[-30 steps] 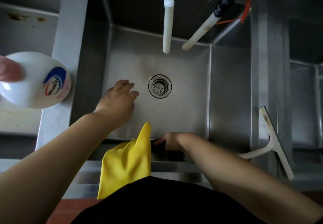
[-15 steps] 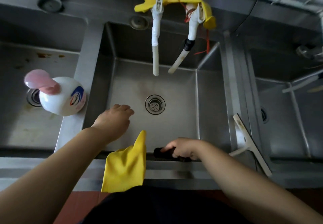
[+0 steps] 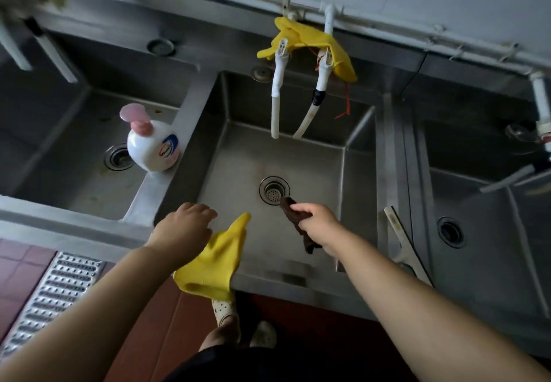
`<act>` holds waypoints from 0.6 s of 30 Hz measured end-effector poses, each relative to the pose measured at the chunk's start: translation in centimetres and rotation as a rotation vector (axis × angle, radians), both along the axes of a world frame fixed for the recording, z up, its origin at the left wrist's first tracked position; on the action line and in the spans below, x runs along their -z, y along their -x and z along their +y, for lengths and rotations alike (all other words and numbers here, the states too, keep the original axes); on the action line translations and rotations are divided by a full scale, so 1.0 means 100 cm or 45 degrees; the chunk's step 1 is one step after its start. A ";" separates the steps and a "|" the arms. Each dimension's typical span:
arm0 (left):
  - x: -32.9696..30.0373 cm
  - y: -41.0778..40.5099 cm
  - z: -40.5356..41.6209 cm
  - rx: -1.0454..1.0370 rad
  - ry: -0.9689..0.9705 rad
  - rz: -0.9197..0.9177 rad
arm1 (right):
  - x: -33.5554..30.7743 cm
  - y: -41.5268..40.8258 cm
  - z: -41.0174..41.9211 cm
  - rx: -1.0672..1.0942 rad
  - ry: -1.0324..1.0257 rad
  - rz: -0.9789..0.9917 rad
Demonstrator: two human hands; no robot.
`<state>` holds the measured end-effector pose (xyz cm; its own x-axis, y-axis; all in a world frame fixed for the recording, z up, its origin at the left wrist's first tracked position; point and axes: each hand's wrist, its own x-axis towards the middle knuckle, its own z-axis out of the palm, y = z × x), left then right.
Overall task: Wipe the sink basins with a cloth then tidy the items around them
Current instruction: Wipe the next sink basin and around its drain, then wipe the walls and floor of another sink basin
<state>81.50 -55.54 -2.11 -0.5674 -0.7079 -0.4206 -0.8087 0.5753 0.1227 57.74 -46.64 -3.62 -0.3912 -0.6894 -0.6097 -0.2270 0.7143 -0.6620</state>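
Note:
My right hand (image 3: 317, 223) grips a dark brown cloth (image 3: 293, 214) above the floor of the middle steel basin (image 3: 238, 170), close to its round drain (image 3: 274, 190). The cloth's loose end hangs below my fist. My left hand (image 3: 183, 228) hovers with loosely curled fingers over the basin's front left corner and holds nothing. A yellow rubber glove (image 3: 216, 262) is draped over the front rim, just under my left wrist.
A white soap pump bottle (image 3: 152, 146) with a pink top stands on the divider beside the left basin (image 3: 74, 173). A second yellow glove (image 3: 310, 44) hangs on the white taps. A squeegee (image 3: 402, 241) lies on the right divider, next to the right basin (image 3: 477, 232).
My right hand lifted the dark cloth from the front wall of the basin up toward the drain. The view pulled back and up; my left hand drew back slightly toward the front rim.

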 end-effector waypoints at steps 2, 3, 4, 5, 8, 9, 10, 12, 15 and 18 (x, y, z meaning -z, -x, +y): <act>-0.007 -0.018 0.008 -0.057 0.014 0.014 | -0.008 -0.014 -0.008 -0.017 0.086 0.016; -0.011 -0.028 0.011 -0.088 0.018 0.022 | -0.012 -0.022 -0.014 -0.036 0.121 0.015; -0.015 -0.038 0.013 -0.123 0.022 0.036 | -0.017 -0.031 -0.020 -0.062 0.151 0.014; -0.019 -0.049 0.014 -0.158 0.028 0.052 | -0.022 -0.042 -0.026 -0.096 0.176 0.012; -0.028 -0.084 0.015 -0.242 0.059 0.094 | -0.036 -0.079 -0.044 -0.226 0.248 0.021; -0.030 -0.097 0.015 -0.266 0.072 0.095 | -0.041 -0.092 -0.050 -0.269 0.274 0.027; -0.032 -0.110 0.014 -0.292 0.084 0.099 | -0.047 -0.107 -0.056 -0.311 0.291 0.035; -0.036 -0.137 0.012 -0.350 0.105 0.120 | -0.057 -0.137 -0.069 -0.395 0.321 0.051; -0.040 -0.185 0.004 -0.422 0.132 0.150 | -0.064 -0.187 -0.091 -0.441 0.370 -0.003; -0.045 -0.241 -0.007 -0.496 0.154 0.189 | -0.065 -0.244 -0.115 -0.487 0.343 -0.016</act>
<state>105.65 -56.26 2.34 -0.2960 -0.9205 -0.2551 -0.9470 0.2479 0.2045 82.13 -58.15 2.92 -0.0718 -0.9170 -0.3923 -0.4315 0.3832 -0.8167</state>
